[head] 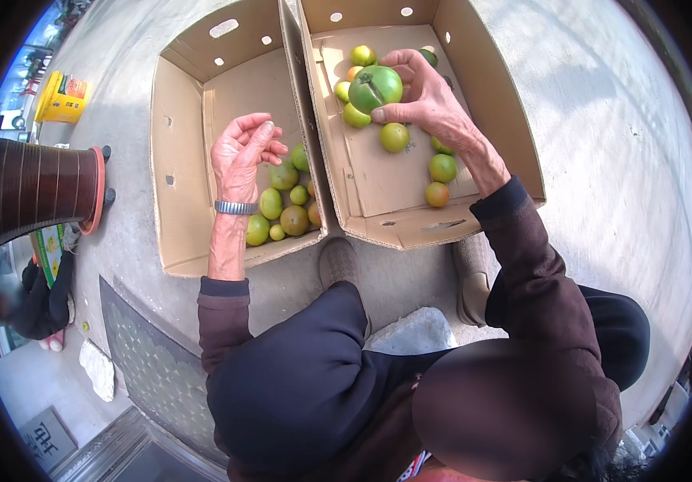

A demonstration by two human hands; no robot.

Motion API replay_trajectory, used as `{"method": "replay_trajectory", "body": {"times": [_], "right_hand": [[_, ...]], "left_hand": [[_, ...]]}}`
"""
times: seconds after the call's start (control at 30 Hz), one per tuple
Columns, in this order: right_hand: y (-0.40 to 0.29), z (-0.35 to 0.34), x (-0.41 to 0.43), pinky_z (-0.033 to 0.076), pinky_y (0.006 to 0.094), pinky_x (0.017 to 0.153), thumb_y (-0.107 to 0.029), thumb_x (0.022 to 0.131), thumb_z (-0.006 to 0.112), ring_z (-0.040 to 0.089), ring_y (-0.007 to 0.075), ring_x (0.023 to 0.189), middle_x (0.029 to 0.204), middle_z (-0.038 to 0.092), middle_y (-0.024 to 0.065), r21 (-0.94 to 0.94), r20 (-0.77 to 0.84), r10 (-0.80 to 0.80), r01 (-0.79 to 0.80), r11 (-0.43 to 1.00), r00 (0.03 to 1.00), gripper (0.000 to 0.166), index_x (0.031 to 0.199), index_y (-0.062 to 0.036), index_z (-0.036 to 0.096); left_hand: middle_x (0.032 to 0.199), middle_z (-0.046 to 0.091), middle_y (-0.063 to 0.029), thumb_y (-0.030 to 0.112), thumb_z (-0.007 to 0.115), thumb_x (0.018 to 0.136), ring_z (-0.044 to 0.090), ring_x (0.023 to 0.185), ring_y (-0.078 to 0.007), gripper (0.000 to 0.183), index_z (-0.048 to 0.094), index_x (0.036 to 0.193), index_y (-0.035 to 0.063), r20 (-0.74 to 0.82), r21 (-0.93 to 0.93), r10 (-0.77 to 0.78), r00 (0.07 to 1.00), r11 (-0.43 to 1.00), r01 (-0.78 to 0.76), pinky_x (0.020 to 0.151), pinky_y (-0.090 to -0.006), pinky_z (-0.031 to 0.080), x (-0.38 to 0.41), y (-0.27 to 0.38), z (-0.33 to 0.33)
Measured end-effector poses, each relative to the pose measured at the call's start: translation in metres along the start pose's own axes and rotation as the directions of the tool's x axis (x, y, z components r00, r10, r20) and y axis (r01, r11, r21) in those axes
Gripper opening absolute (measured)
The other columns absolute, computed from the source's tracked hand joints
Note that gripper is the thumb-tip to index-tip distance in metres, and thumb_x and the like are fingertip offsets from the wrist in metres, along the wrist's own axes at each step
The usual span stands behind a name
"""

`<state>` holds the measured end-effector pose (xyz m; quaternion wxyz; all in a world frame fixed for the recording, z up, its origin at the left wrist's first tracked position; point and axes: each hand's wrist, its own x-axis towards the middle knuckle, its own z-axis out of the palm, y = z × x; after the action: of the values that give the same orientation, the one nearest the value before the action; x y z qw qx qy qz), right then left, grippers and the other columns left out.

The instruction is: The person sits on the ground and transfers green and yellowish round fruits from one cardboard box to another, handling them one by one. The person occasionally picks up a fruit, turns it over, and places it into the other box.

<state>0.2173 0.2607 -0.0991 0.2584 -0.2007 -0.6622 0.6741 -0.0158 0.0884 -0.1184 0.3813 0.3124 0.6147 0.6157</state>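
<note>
My right hand (pixel 427 96) grips a large green tomato (pixel 376 88) with a pale crack down its side, held above the right cardboard box (pixel 382 199). Below it, several smaller green and yellowish tomatoes (pixel 395 138) lie on that box's floor, some partly hidden by the hand. An orange-tinged tomato (pixel 437 194) rests near the box's front wall. Over the left cardboard box (pixel 180 162) hovers my left hand (pixel 246 144), fingers loosely curled and apart, holding nothing. Several green and brownish tomatoes (pixel 295 220) are gathered in the near right corner of the left box.
A large brown glazed pot (pixel 39 190) on a wheeled stand and a yellow bucket (pixel 64 98) stand at the left. Beyond the patterned mat (pixel 159 355), another person (pixel 39 301) sits. White rocks lie on the concrete, one (pixel 412 331) between my feet.
</note>
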Motion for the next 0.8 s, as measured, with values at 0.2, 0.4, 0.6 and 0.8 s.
{"method": "replay_trajectory", "body": {"times": [0.2, 0.4, 0.6, 0.8], "right_hand": [[-0.016, 0.057, -0.009, 0.049, 0.0375, 0.088, -0.025, 0.069, 0.082, 0.058, 0.0244, 0.105, 0.113, 0.058, 0.0178, -0.063, -0.034, -0.173, 0.17, 0.983, 0.984, 0.072, 0.12, -0.0018, 0.037], [-0.008, 0.07, -0.001, 0.036, 0.0462, 0.101, -0.026, 0.068, 0.077, 0.038, 0.0397, 0.125, 0.14, 0.032, 0.0204, -0.65, 0.186, -0.483, 0.476, 0.592, 0.856, 0.074, 0.13, -0.0089, 0.04], [0.008, 0.002, 0.004, 0.048, 0.036, 0.088, -0.022, 0.078, 0.067, 0.058, 0.0267, 0.104, 0.119, 0.056, 0.0155, -0.507, -0.196, -0.172, 0.05, 0.86, 0.965, 0.045, 0.117, -0.0036, 0.055], [0.048, -0.02, 0.003, 0.05, 0.0341, 0.082, -0.022, 0.078, 0.065, 0.063, 0.0231, 0.092, 0.106, 0.063, 0.0158, -0.561, -0.157, -0.062, -0.037, 0.827, 0.986, 0.041, 0.112, 0.0001, 0.059]], "left_hand": [[0.125, 0.05, -0.0224, 0.051, 0.031, 0.096, 0.057, 0.106, -0.0323, 0.064, 0.035, 0.134, -0.0011, 0.375, -0.579, -0.034, 0.927, 0.772, 0.262, 0.083, -0.0432, 0.052, -0.026, 0.033, 0.074], [0.119, 0.051, -0.0287, 0.043, 0.038, 0.096, 0.054, 0.106, -0.0398, 0.053, 0.04, 0.129, 0.002, 0.364, -0.823, -0.009, 0.931, 0.465, 0.326, 0.09, -0.0456, 0.048, -0.008, 0.015, 0.029], [0.118, 0.05, -0.0211, 0.012, 0.059, 0.088, 0.055, 0.105, -0.0382, 0.052, 0.036, 0.133, 0.0046, -0.046, -0.608, -0.023, 0.999, 0.794, -0.01, 0.089, -0.0475, 0.05, 0.012, 0.01, -0.059], [0.106, 0.059, -0.0131, 0.003, 0.069, 0.07, 0.06, 0.1, -0.0248, 0.063, 0.046, 0.129, 0.0041, -0.1, 0.392, -0.348, 0.932, 0.847, 0.359, 0.084, -0.0379, 0.053, 0.023, -0.054, -0.096]]}}
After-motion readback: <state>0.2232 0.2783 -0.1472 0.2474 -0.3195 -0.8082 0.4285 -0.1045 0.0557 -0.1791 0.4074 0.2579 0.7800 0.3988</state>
